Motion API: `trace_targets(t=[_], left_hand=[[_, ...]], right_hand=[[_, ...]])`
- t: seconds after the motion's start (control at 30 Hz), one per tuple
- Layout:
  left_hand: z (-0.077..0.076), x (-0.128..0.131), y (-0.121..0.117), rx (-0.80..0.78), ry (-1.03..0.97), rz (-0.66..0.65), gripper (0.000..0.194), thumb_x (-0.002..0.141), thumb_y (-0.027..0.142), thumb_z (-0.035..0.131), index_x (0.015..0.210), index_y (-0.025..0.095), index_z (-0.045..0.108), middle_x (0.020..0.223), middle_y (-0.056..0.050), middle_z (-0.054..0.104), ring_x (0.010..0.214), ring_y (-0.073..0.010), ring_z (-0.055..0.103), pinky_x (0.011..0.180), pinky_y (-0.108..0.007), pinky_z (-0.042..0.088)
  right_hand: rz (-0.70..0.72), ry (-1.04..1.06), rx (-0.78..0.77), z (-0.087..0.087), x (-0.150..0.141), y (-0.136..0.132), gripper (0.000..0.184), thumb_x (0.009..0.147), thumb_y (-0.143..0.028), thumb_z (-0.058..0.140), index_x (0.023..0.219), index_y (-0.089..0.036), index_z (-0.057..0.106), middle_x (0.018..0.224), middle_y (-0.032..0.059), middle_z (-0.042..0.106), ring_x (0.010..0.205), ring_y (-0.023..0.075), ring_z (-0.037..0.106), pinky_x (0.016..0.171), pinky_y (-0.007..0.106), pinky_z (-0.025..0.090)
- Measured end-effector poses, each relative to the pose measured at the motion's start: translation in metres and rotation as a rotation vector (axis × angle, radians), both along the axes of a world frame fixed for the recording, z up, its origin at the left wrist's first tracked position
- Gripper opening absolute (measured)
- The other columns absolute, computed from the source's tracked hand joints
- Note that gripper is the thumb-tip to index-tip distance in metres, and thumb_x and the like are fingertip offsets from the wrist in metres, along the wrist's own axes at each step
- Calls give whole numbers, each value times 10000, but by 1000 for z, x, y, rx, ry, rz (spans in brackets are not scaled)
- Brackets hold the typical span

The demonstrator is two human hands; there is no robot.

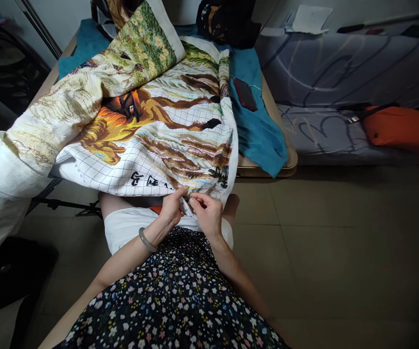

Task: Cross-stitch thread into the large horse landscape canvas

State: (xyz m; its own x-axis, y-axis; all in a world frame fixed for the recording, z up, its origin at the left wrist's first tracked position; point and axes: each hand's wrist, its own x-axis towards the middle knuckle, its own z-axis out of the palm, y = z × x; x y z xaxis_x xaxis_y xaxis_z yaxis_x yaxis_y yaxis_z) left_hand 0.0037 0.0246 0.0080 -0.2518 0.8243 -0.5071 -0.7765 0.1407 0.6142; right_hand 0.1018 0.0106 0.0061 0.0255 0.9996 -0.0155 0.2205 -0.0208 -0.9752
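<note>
A large cross-stitch cloth (115,177) lies over my lap and the low table, printed with a grid and stitched with a brown and orange horse, banded ground and black characters. Its left part is rolled and folded over. My left hand (173,206), below a grey bangle (147,240), pinches the cloth's near edge between thumb and fingers. Close beside it, my right hand (207,211) has its thumb and fingertips pressed together at the same edge. Whatever the right fingertips hold, perhaps a needle or thread, is too small to make out.
A teal cloth (256,140) covers the table under the stitching, with a dark phone (244,94) on it. A black bag (227,22) sits at the back. To the right, an orange bag (403,127) rests on a grey patterned sofa (314,131). A black stand (60,203) is at left.
</note>
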Motion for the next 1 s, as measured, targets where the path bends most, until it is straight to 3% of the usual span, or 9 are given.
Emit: trace_targets(t=[0.3,0.57,1.0], left_hand=[[2,1,-1,-20,-3,-2,272,486,200,804,665,127,613,616,0,627,667,-135,614,705,-260,464],[2,0,1,-50,3,3,245,503,177,780,672,129,610,630,3,627,591,-98,563,668,-238,456],[3,0,1,-47,-29,10,218,516,157,766,677,117,624,636,9,622,590,-88,562,666,-228,443]], right_hand=[[-28,100,-97,6,-6,1,216,716,-297,621,835,-130,688,627,16,642,494,107,522,475,227,438],[-58,21,47,-3,-9,-4,164,762,-298,596,833,-169,669,772,44,684,681,166,620,594,269,494],[-79,-1,84,-6,-11,-2,138,778,-294,596,797,-171,655,712,24,668,645,157,610,609,277,494]])
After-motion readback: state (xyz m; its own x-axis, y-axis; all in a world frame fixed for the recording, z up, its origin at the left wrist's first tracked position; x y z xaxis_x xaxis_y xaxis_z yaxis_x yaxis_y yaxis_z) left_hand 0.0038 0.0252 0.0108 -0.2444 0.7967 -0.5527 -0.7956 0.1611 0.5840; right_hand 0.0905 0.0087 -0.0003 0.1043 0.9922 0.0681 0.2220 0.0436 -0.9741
